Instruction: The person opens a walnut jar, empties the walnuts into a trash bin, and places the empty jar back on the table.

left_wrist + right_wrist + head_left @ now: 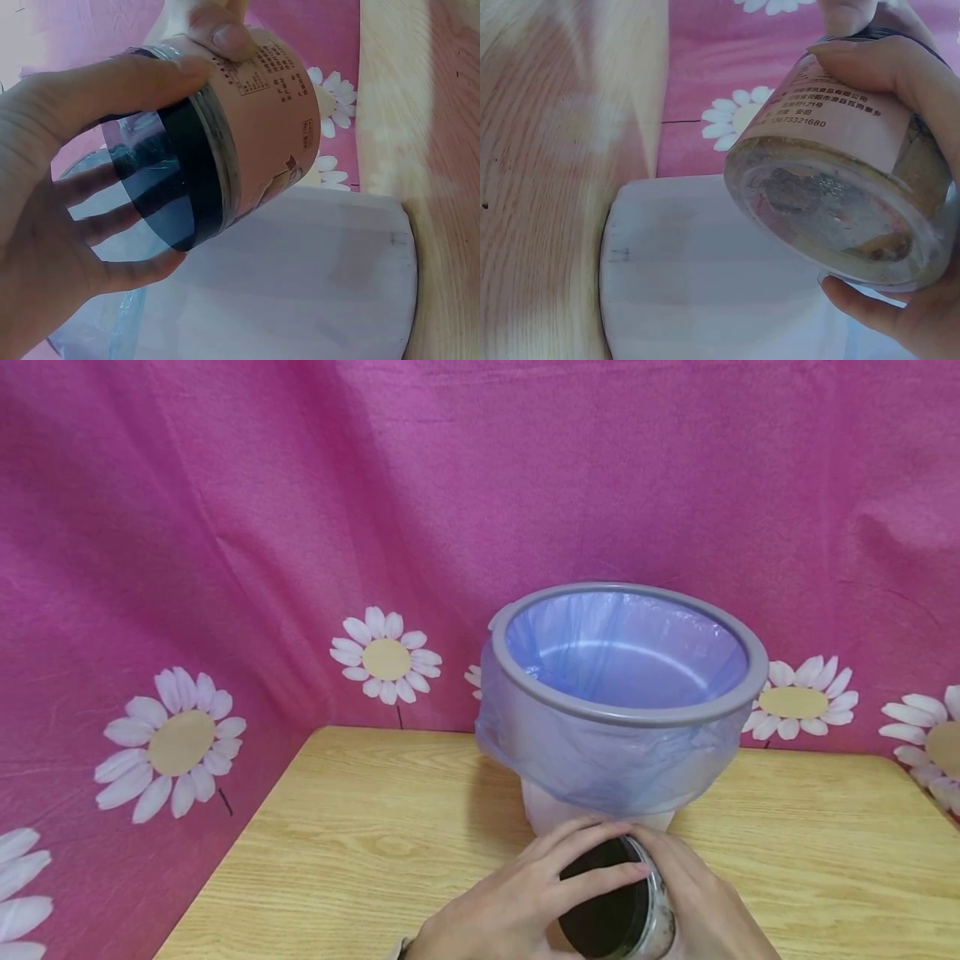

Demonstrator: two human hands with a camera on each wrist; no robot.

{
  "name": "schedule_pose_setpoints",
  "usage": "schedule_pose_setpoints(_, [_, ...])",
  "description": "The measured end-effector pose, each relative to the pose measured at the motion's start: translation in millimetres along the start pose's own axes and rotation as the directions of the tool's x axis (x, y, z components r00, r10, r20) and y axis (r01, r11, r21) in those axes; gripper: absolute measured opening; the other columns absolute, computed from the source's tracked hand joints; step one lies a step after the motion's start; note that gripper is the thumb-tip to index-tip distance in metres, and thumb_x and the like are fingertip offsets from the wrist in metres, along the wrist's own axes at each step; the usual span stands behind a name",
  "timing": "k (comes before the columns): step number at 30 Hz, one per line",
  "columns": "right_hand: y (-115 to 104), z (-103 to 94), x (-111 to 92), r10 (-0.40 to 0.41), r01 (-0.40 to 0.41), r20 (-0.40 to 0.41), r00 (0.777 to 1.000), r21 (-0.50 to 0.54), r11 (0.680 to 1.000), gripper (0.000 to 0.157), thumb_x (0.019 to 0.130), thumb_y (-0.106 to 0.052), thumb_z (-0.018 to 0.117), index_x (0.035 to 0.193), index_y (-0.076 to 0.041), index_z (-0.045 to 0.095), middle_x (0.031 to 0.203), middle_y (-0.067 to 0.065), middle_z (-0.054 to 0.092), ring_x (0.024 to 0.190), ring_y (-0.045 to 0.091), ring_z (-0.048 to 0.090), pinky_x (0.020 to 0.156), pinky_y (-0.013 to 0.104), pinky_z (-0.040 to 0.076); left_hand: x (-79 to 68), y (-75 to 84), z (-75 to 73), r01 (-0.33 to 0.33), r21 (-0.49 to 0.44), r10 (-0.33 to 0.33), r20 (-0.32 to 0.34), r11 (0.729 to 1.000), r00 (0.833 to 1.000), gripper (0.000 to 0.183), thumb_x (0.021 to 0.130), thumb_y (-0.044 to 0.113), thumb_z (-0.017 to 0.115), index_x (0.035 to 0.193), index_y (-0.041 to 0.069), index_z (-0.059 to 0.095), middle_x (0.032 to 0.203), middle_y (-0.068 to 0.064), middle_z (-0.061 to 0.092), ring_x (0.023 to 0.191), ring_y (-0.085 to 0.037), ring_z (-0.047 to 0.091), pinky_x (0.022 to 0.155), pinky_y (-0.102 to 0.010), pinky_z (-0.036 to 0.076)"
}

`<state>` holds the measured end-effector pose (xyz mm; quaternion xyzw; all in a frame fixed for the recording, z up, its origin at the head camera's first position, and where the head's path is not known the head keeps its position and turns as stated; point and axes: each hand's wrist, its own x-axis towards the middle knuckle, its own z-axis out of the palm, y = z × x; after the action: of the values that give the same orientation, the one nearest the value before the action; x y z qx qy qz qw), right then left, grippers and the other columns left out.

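A round jar (847, 124) with a pale pink printed label and a dark lid (603, 922) is held tilted between both hands, in front of a bin. My left hand (510, 893) grips the lid, fingers spread over its top and thumb along its edge. The right hand (705, 902) holds the jar's body, its fingers round the label side. In the right wrist view the clear bottom (817, 206) shows, with brownish residue inside along the wall.
Just beyond the hands stands a white bin (551, 806) with a grey rim ring (630, 714) and a translucent blue bag (600, 768) folded over its edge. Both are on a light wooden table (360, 843). A pink cloth (450, 485) with white daisies hangs behind and to the left.
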<state>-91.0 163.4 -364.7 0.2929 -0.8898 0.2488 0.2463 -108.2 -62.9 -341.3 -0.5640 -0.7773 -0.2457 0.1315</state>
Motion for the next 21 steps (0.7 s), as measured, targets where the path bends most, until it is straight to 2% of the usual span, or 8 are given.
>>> schedule_pose_setpoints(3, [0.0,0.0,-0.1,0.003,-0.003,0.008,1.000,0.002,1.000,0.113,0.046,-0.069,0.085,0.137,-0.013,0.047,0.122,-0.003,0.055,0.101,0.013,0.055,0.070,0.039,0.055,0.5,-0.3,-0.1,-0.011,0.010,0.011,0.004,1.000,1.000,0.089,0.078,0.038,0.080,0.150,0.018,0.032,0.157,-0.002,0.018,0.144,-0.015,0.015,0.114,-0.027,0.021])
schedule_pose_setpoints(10, [-0.3,-0.8,-0.3,0.024,-0.024,0.023,0.999,0.007,1.000,0.115,0.046,-0.069,0.085,0.139,-0.014,0.045,0.124,-0.002,0.055,0.100,0.014,0.056,0.071,0.039,0.055,-0.6,0.5,-0.3,0.022,-0.019,-0.022,0.011,1.000,1.000,0.089,0.079,0.038,0.079,0.151,0.022,0.030,0.157,0.000,0.017,0.143,-0.013,0.016,0.114,-0.027,0.021])
schedule_pose_setpoints(15, [0.8,-0.5,-0.5,0.014,-0.014,0.022,1.000,-0.002,1.000,0.115,0.045,-0.069,0.085,0.137,-0.013,0.046,0.123,-0.002,0.055,0.101,0.014,0.055,0.069,0.039,0.055,-0.3,0.7,0.0,-0.003,-0.012,0.003,0.018,1.000,1.000,0.088,0.079,0.037,0.079,0.151,0.020,0.031,0.158,-0.001,0.014,0.145,-0.015,0.012,0.114,-0.027,0.020])
schedule_pose_setpoints(21, [0.7,0.2,0.1,-0.007,0.007,0.002,1.000,-0.005,1.000,0.113,0.046,-0.069,0.085,0.135,-0.011,0.049,0.122,-0.002,0.055,0.101,0.014,0.056,0.070,0.039,0.055,0.2,-1.1,0.2,-0.009,0.012,0.009,0.000,1.000,1.000,0.090,0.077,0.039,0.081,0.150,0.018,0.032,0.156,-0.001,0.021,0.144,-0.013,0.017,0.114,-0.026,0.021])
